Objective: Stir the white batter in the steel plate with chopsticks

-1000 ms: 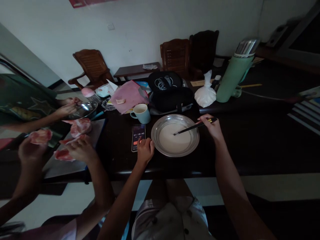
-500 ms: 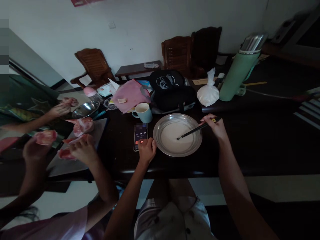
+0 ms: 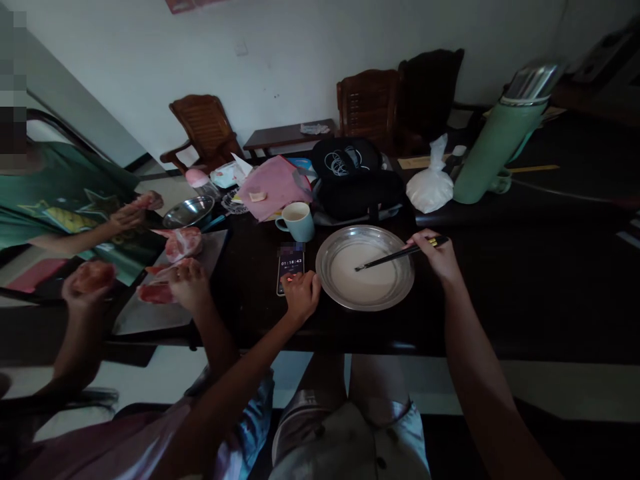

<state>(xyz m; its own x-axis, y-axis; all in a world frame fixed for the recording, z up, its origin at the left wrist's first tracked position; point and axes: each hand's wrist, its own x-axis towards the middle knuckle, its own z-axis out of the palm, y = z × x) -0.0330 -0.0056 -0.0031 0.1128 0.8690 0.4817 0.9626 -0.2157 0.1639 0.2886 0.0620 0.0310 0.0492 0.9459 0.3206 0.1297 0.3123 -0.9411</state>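
Grasping in right hand (image 3: 434,250) chopsticks (image 3: 390,256) slanted left and nearward into bowl (image 3: 365,305); resting left hand (image 3: 303,295), unclenched and empty, over phone (image 3: 291,263).

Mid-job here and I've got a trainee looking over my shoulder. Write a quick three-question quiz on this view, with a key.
1. What does the right hand hold?
A) a green flask
B) a dark stick
C) a plastic bag
2. True or false: the light-blue mug stands to the right of the metal bowl.
3. Fill in: in this view, the left hand's fingers cover part of the lower end of the ____.

Key:
1. B; its tip is in the pale liquid in the bowl.
2. False; the mug stands to the left of the bowl, farther back.
3. phone.
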